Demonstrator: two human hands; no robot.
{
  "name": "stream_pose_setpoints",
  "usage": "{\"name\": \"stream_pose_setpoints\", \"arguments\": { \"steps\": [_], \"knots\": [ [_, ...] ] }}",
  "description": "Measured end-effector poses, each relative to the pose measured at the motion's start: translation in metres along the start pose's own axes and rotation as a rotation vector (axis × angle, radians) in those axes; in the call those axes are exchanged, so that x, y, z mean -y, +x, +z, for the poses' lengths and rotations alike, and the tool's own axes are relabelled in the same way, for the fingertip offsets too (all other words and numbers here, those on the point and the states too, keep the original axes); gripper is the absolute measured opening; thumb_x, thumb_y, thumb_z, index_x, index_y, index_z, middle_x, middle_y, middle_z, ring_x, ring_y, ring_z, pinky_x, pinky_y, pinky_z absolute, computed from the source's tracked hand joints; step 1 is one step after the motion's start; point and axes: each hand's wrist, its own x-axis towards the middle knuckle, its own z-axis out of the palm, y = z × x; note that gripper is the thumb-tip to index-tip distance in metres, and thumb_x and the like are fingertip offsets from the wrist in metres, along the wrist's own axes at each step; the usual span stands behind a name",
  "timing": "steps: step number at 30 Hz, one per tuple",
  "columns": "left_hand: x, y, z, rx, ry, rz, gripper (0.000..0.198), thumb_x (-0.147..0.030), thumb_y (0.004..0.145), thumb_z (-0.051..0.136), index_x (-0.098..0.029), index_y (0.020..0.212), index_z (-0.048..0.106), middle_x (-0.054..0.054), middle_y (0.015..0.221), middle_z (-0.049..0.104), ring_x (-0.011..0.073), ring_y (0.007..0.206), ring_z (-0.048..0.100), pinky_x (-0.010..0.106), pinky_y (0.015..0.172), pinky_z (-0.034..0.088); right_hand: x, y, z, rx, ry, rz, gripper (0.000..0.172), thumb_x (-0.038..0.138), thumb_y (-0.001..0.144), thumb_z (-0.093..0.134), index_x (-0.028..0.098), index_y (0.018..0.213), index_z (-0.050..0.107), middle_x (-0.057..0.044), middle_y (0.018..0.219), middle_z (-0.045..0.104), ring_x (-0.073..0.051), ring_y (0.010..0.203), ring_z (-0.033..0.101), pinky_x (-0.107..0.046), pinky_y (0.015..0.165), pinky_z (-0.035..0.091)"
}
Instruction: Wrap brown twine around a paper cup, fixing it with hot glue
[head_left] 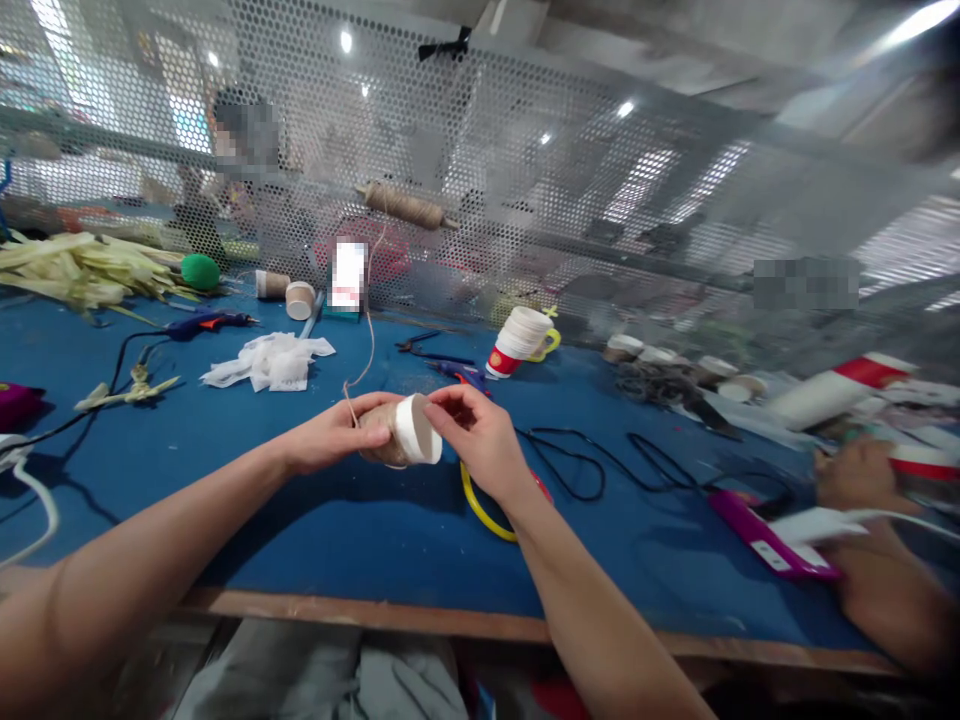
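Note:
Above the front of the blue table I hold a paper cup [417,430] on its side, its lower part wrapped in brown twine. My left hand [341,432] is closed round the wrapped part. My right hand [476,430] pinches the white edge at the other end. From the cup a loose strand of twine [371,340] runs up to a twine spool [405,206] on the perforated metal screen. Under my right hand lies a yellow-handled tool [480,510], partly hidden. A blue glue gun [461,374] rests just behind that hand.
Stacked paper cups [517,340] stand behind my hands. To the left are crumpled white tissue [270,362], another glue gun [206,322], two wrapped cups [300,299] and pale husks [90,265]. At right, a purple power strip [772,540] and cables lie near another person's hand [862,475].

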Motion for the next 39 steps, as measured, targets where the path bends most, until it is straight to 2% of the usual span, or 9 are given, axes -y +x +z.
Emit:
{"name": "stream_pose_setpoints", "arguments": {
  "steps": [5,10,15,17,19,23,28,34,39],
  "knots": [
    [-0.002,-0.002,0.000,0.034,0.042,-0.051,0.055,-0.039,0.061,0.067,-0.017,0.109,0.051,0.007,0.095,0.056,0.0138,0.080,0.052,0.024,0.071,0.040,0.002,-0.003,-0.002,0.002,-0.155,-0.130,0.014,0.029,0.077,0.050,0.017,0.070,0.055,-0.001,0.069,0.056,-0.011,0.063,0.050,-0.022,0.059,0.040],
    [-0.005,-0.003,0.002,0.055,0.097,-0.040,0.059,-0.042,0.062,0.065,-0.016,0.111,0.047,0.008,0.097,0.055,0.0147,0.080,0.053,0.025,0.071,0.041,0.007,-0.004,-0.006,0.009,-0.233,-0.175,0.014,0.026,0.080,0.045,0.017,0.073,0.054,-0.001,0.070,0.056,-0.011,0.064,0.050,-0.022,0.059,0.039],
    [-0.004,-0.002,0.003,-0.055,0.529,0.119,0.060,-0.038,0.062,0.066,-0.016,0.114,0.044,0.008,0.104,0.053,0.0181,0.089,0.052,0.030,0.076,0.041,0.006,-0.003,-0.011,-0.203,-0.184,-0.135,0.015,0.028,0.078,0.048,0.017,0.070,0.052,-0.002,0.067,0.055,-0.012,0.063,0.049,-0.025,0.060,0.039],
    [-0.003,-0.002,0.004,-0.110,0.759,0.214,0.060,-0.038,0.061,0.066,-0.017,0.114,0.045,0.008,0.104,0.052,0.0194,0.092,0.051,0.032,0.079,0.040,0.005,-0.003,-0.012,-0.151,-0.054,-0.026,0.021,0.034,0.079,0.046,0.016,0.069,0.053,-0.002,0.064,0.054,-0.011,0.058,0.049,-0.024,0.056,0.039],
    [-0.001,-0.001,0.004,-0.143,0.922,0.295,0.060,-0.040,0.061,0.066,-0.018,0.114,0.045,0.008,0.103,0.052,0.0196,0.093,0.050,0.033,0.081,0.040,0.004,-0.005,-0.011,-0.001,0.073,0.079,0.028,0.039,0.080,0.043,0.016,0.068,0.053,-0.001,0.060,0.053,-0.010,0.054,0.047,-0.023,0.051,0.038],
    [-0.001,-0.001,0.006,-0.175,1.093,0.380,0.062,-0.044,0.062,0.064,-0.019,0.115,0.043,0.007,0.101,0.051,0.0189,0.092,0.050,0.034,0.082,0.041,0.004,-0.008,-0.007,0.184,0.177,0.145,0.025,0.039,0.075,0.050,0.016,0.065,0.051,0.003,0.055,0.046,-0.008,0.050,0.041,-0.022,0.048,0.034],
    [-0.001,0.000,0.005,-0.182,1.237,0.446,0.061,-0.046,0.065,0.060,-0.018,0.116,0.042,0.008,0.100,0.051,0.0187,0.092,0.050,0.034,0.081,0.042,0.004,-0.009,-0.005,0.198,0.198,0.157,0.022,0.035,0.076,0.049,0.016,0.064,0.050,0.003,0.056,0.046,-0.008,0.051,0.042,-0.022,0.050,0.035],
    [-0.001,-0.001,0.004,-0.199,1.346,0.537,0.061,-0.048,0.066,0.058,-0.018,0.116,0.042,0.009,0.101,0.050,0.0197,0.092,0.050,0.035,0.080,0.043,0.003,-0.007,-0.006,0.116,0.334,0.304,0.020,0.032,0.075,0.048,0.016,0.066,0.052,0.002,0.058,0.050,-0.008,0.052,0.044,-0.022,0.049,0.035],
    [0.000,-0.001,0.003,-0.196,1.412,0.578,0.061,-0.049,0.066,0.057,-0.018,0.117,0.041,0.010,0.102,0.050,0.0208,0.092,0.050,0.037,0.080,0.042,0.005,-0.008,-0.005,0.139,0.330,0.242,0.014,0.028,0.071,0.055,0.016,0.064,0.052,0.005,0.053,0.047,-0.006,0.050,0.041,-0.022,0.050,0.033]
  ]
}}
